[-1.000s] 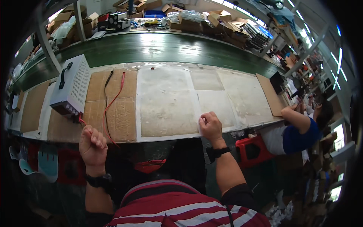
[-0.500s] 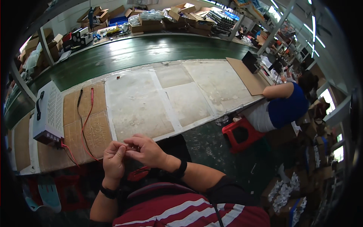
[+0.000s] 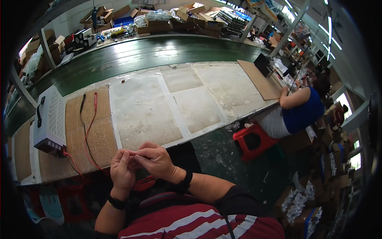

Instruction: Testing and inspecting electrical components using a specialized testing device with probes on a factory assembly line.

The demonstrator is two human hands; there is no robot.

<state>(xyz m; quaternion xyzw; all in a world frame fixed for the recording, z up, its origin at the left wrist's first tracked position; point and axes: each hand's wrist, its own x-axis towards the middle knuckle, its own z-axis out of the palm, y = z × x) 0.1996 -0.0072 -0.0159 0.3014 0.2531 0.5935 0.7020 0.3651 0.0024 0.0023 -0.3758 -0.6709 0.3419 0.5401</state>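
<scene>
Head view: a long worktable [image 3: 147, 113] covered with pale sheets and cardboard slants across, with a green belt [image 3: 155, 51] behind it. At its right end is a co-worker [image 3: 304, 111] in a blue top. A grey box [image 3: 52, 117] with a black handle stands on the table's left part. A red stool [image 3: 254, 141] is beside the co-worker. The right hand [image 3: 157, 161] and left hand [image 3: 122, 173] meet by the near edge, each closed in a pinch; whether they hold anything small, I cannot tell. Left of them, a red lead [image 3: 95, 101] and a black lead [image 3: 82, 103] lie side by side on cardboard.
</scene>
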